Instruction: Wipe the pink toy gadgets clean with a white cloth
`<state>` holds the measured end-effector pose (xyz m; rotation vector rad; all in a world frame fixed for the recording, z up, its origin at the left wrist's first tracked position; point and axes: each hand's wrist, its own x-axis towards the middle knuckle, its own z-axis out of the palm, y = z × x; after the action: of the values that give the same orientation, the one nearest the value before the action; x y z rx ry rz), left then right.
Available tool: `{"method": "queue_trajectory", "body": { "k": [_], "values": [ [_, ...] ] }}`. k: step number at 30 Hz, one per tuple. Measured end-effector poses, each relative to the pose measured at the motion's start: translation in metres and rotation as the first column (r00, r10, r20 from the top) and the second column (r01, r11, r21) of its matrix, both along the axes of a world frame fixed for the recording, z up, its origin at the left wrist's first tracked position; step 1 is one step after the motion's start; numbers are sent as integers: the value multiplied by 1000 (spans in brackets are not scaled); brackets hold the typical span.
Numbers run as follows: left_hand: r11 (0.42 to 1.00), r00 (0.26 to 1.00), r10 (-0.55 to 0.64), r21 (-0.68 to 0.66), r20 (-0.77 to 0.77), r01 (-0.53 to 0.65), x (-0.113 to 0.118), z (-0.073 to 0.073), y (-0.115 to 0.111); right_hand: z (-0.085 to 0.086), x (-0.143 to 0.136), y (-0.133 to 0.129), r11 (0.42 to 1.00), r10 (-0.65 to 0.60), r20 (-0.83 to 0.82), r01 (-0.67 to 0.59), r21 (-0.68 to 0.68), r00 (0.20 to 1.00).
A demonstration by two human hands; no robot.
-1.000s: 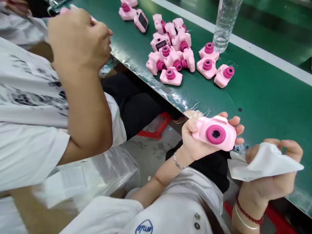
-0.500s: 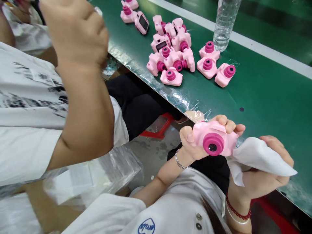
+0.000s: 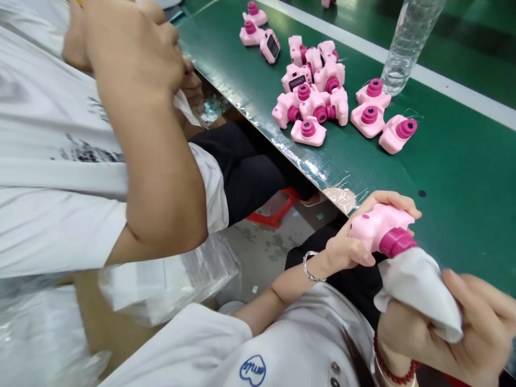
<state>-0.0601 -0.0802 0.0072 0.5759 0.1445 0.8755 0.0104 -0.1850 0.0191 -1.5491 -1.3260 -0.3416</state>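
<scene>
My left hand [image 3: 350,248], with a silver bracelet at the wrist, is closed around a pink toy camera [image 3: 373,227]. The camera is turned so its dark pink lens barrel points right, toward my other hand. A crumpled white cloth [image 3: 419,287] is gripped in my right hand [image 3: 463,322], which has a red braided band at the wrist. The cloth meets the front of the lens and hides it. Several more pink toy cameras [image 3: 318,99] lie in a cluster on the green table [image 3: 455,177], with others in smaller groups beside it.
A clear plastic bottle [image 3: 403,54] stands behind the cameras. At the left, a co-worker's raised arm [image 3: 165,188] reaches across the view. Plastic-wrapped packages [image 3: 177,285] lie low at the left. A red stool [image 3: 278,209] shows under the table edge.
The camera in my left hand has turned from facing me to pointing right. My right hand's cloth has come onto the lens. The whole view has shifted, moving the table items rightward.
</scene>
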Motion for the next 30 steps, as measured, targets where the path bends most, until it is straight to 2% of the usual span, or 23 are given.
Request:
{"method": "queue_trajectory", "body": {
  "k": [2, 4, 7, 9, 11, 12, 13, 14, 15, 16, 17, 18, 20, 22, 23, 26, 27, 28, 30],
  "values": [
    [998, 999, 29, 57, -32, -27, -1, -3, -3, 7, -4, 11, 998, -49, 55, 51, -34, 997],
    [999, 999, 29, 27, -24, -28, 0, -4, -3, 5, -9, 20, 996, -59, 84, 65, -63, 995],
    [972, 1000, 9, -234, 24, -3, 4, -3, -1, -8, -15, 20, 992, 23, 50, -17, -125, 998],
    [896, 999, -33, -441, 38, 46, 6, 2, 2, -18, -15, 13, 987, 62, -47, -69, -147, 997],
    [814, 995, -89, -574, 35, 93, 7, 10, 5, -24, -11, 8, 991, -23, -256, -12, -134, 966],
    [782, 994, -105, -615, 29, 101, 8, 14, 7, -25, -8, 7, 988, -112, -408, 59, -140, 906],
    [752, 993, -112, -651, 20, 98, 8, 19, 8, -26, -4, 6, 979, -199, -577, 134, -154, 792],
    [724, 994, -112, -684, 9, 88, 8, 23, 8, -26, 1, 7, 969, -246, -739, 168, -180, 627],
    [698, 995, -104, -713, 0, 73, 8, 26, 8, -26, 6, 8, 969, -244, -861, 145, -200, 446],
    [676, 995, -95, -735, -8, 59, 8, 29, 8, -26, 12, 9, 980, -199, -938, 73, -185, 285],
    [662, 996, -85, -748, -15, 45, 8, 30, 7, -26, 17, 11, 991, -123, -979, -28, -129, 161],
    [657, 997, -75, -753, -21, 33, 8, 32, 6, -25, 21, 13, 991, -40, -996, -128, -50, 76],
    [664, 997, -64, -747, -34, 17, 9, 32, 4, -24, 27, 16, 963, 76, -997, -258, 72, 3],
    [673, 997, -63, -740, -48, 8, 8, 32, 3, -23, 25, 17, 948, 98, -995, -305, 90, 13],
    [674, 996, -66, -739, -53, 5, 8, 32, 3, -22, 23, 17, 950, 71, -997, -308, 59, 26],
    [675, 995, -70, -738, -65, -1, 8, 33, 2, -22, 14, 13, 977, -59, -994, -201, -76, 89],
    [677, 995, -68, -736, -70, -5, 9, 33, 1, -22, 11, 11, 988, -85, -987, -114, -101, 139],
    [682, 995, -65, -731, -76, -11, 9, 33, 1, -21, 8, 11, 995, -94, -971, -17, -100, 221],
    [694, 993, -62, -720, -102, -31, 11, 32, -1, -19, 3, 14, 990, -77, -877, 140, -11, 473]
  ]
}}
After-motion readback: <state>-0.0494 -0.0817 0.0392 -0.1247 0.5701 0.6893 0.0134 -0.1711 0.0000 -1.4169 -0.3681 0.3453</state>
